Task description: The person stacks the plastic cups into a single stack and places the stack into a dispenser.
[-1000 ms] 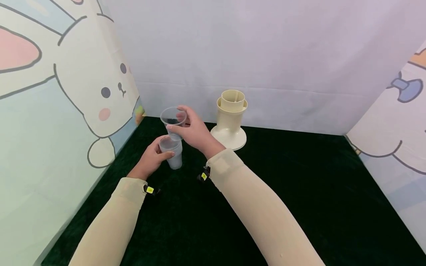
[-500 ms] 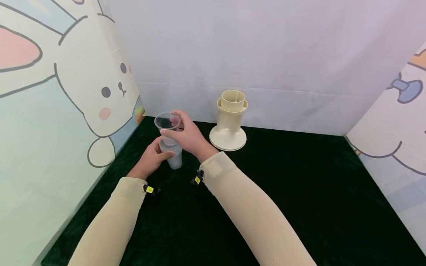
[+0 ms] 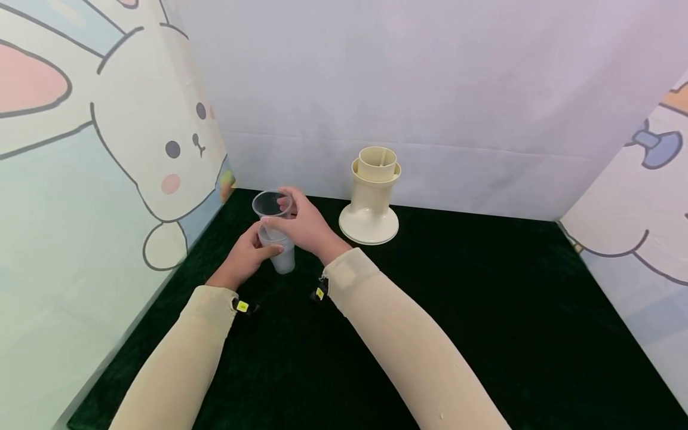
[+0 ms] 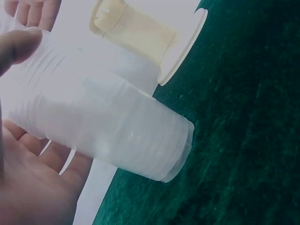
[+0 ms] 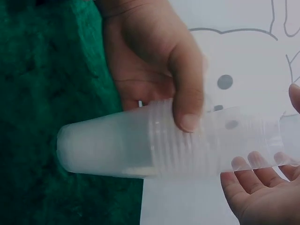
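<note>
In the head view my left hand (image 3: 243,258) grips a stack of nested translucent plastic cups (image 3: 285,261) just above the dark green cloth, thumb on the near side. The stack stands nearly upright there, and its stacked rims show in the right wrist view (image 5: 161,140). Over its mouth my right hand (image 3: 307,226) holds a single clear plastic cup (image 3: 267,209) near the rim, thumb on one side and fingers on the other. This cup's lower end sits within the top of the stack. Part of it is hidden behind the right thumb in the head view.
Right of the hands, a cream cylindrical holder (image 3: 372,194) on a wide round base stands near the back wall, with a smaller tube inside its top. Green cloth (image 3: 484,310) covers the table. Cartoon-printed sheets (image 3: 177,167) and a pale backdrop (image 3: 457,89) enclose it.
My right hand has moved down and slightly left with the single cup, whose lower end has gone deeper into the stack. The left hand and the cream holder have stayed in place.
</note>
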Available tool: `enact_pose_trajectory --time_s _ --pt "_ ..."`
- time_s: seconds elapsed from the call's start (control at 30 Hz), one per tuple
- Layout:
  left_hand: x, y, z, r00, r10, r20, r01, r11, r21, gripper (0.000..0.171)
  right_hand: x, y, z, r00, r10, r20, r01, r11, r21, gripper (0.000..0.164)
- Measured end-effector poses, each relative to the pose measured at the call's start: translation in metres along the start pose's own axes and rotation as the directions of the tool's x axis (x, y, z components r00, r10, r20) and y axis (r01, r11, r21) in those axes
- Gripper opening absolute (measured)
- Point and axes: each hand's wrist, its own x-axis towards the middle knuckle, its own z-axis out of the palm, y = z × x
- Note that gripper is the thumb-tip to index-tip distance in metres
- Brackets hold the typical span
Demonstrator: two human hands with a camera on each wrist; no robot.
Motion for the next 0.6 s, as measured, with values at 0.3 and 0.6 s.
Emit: enact_pose_trajectory --time_s 0.3,0.6 --pt "0.002 0.0 0.001 1.0 0.024 0.01 -0.024 1.0 -0.017 0.063 -0.003 0.02 0.003 0.999 0.045 -0.003 -0.045 0.999 0.031 0.075" --pt "0.001 -0.002 0.001 0.998 0.057 0.006 -0.057 0.998 -0.024 0.063 -0.005 0.037 0.005 0.998 0.062 0.015 -0.062 0.998 0.027 0.073"
